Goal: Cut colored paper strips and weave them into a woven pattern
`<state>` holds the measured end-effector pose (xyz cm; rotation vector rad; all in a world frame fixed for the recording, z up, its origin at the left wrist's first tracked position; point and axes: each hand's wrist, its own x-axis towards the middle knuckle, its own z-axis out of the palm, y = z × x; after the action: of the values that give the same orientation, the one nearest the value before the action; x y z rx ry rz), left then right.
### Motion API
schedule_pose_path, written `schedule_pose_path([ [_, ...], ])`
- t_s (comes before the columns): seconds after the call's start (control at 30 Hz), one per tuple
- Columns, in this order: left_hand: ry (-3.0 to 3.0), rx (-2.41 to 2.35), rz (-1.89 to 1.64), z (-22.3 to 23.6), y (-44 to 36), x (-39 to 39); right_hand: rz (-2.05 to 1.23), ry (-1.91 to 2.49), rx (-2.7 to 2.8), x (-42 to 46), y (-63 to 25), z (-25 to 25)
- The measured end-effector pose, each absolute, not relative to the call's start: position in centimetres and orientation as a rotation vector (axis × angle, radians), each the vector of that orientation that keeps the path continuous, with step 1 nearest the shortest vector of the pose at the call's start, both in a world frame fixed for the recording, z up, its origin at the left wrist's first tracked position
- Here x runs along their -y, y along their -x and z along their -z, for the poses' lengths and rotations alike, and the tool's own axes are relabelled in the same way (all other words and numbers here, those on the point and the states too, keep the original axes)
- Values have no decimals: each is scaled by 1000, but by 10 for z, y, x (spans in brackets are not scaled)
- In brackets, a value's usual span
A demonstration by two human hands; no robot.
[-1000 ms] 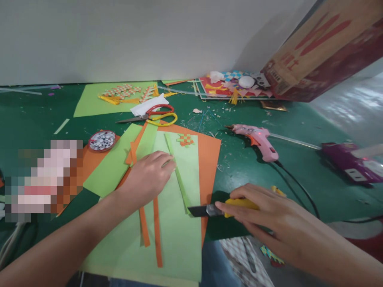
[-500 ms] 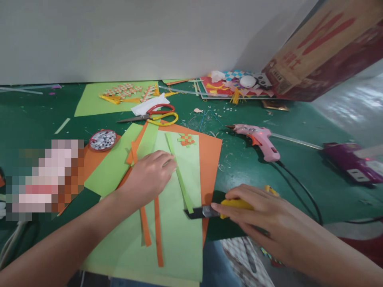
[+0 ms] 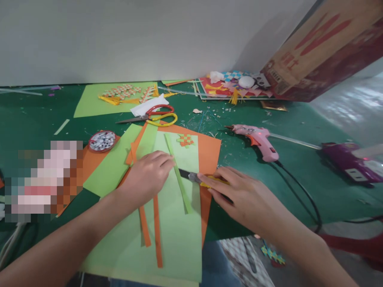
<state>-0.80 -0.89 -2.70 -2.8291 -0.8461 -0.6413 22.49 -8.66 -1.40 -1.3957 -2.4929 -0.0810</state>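
Observation:
My left hand (image 3: 151,171) is closed, its thumb and fingers pinching a narrow green paper strip (image 3: 184,195) part way along. The strip lies slanted over a pale green paper sheet (image 3: 179,247). In my right hand (image 3: 236,185) is a yellow utility knife (image 3: 195,177); its dark blade points left and meets the strip's right edge just below my left fingers. Two orange paper strips (image 3: 158,239) hang down under my left hand, their upper parts partly covered by it. Above the strip sits a small woven orange-and-green paper piece (image 3: 186,140).
Scissors (image 3: 161,115) with red and yellow handles lie behind the paper. A pink glue gun (image 3: 257,139) with a cord rests at right, near a purple power strip (image 3: 350,163). At left is a round container of googly eyes (image 3: 102,141). A cardboard box (image 3: 317,56) stands back right.
My right hand has moved the utility knife up and left, from the strip's lower end to just below my left fingers. My left hand keeps its pinch in nearly the same place.

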Motion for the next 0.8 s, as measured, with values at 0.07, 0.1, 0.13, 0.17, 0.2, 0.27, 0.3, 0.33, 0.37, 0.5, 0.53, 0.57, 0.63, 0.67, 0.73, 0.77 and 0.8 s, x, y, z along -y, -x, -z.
schedule_pose_path([
  [0.07, 2840, 861, 662, 26, 8, 9, 119, 1395, 2480, 83, -221, 16],
  [0.1, 2845, 867, 670, 26, 8, 9, 134, 1395, 2477, 82, -220, 16],
  [0.13, 2848, 870, 675, 26, 7, 9, 147, 1397, 2474, 81, -218, 16],
  [0.17, 2847, 873, 678, 26, 7, 9, 160, 1403, 2472, 81, -217, 17],
  [0.2, 2846, 876, 679, 26, 7, 9, 173, 1409, 2471, 81, -216, 17],
  [0.27, 2843, 879, 681, 26, 7, 9, 204, 1413, 2474, 81, -214, 16],
  [0.3, 2843, 878, 679, 26, 7, 9, 217, 1413, 2477, 81, -213, 16],
  [0.33, 2844, 875, 677, 26, 7, 9, 228, 1411, 2480, 81, -213, 16],
  [0.37, 2846, 872, 673, 26, 7, 8, 237, 1408, 2483, 81, -212, 16],
  [0.5, 2843, 872, 677, 26, 7, 9, 256, 1395, 2487, 80, -211, 15],
  [0.53, 2842, 871, 682, 26, 7, 9, 264, 1392, 2487, 80, -210, 15],
  [0.57, 2841, 871, 686, 26, 7, 9, 272, 1391, 2486, 79, -210, 14],
  [0.63, 2839, 873, 687, 26, 7, 9, 283, 1396, 2488, 79, -209, 14],
  [0.67, 2837, 876, 684, 26, 7, 9, 286, 1402, 2489, 79, -208, 14],
  [0.73, 2839, 883, 677, 26, 7, 9, 290, 1418, 2487, 78, -206, 14],
  [0.77, 2842, 887, 673, 26, 7, 9, 292, 1429, 2484, 78, -205, 14],
  [0.8, 2845, 891, 669, 26, 7, 9, 292, 1442, 2482, 78, -204, 14],
])
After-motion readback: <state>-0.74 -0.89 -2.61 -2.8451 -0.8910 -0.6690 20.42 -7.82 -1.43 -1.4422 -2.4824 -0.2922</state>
